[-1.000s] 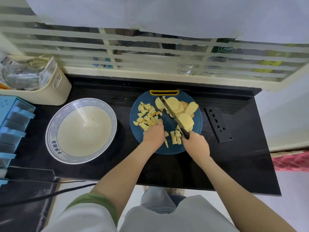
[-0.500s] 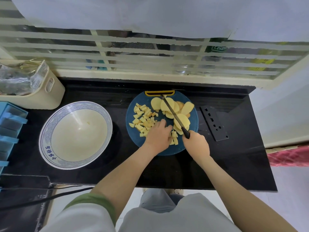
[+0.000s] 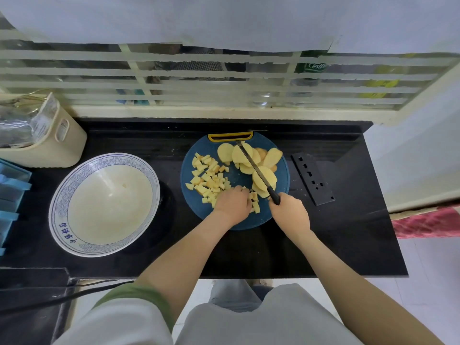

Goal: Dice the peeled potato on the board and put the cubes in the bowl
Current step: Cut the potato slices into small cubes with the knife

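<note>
The round blue board lies on the black counter. A heap of potato cubes covers its left half, and potato slices overlap on the right. My right hand grips the black handle of a knife, whose blade lies diagonally across the slices. At the board's near edge my left hand has its fingers curled down over small potato pieces; most of them are hidden under it. The large white bowl with a blue rim stands left of the board and looks nearly empty.
A cream basket with plastic bags sits at the back left. A blue rack is at the left edge. A black perforated plate lies right of the board. The barred window runs behind the counter, and a black cable runs below its front edge.
My left hand has slid a little to the right over the cubes at the board's near edge. The knife stays across the slices. The view has shifted slightly.
</note>
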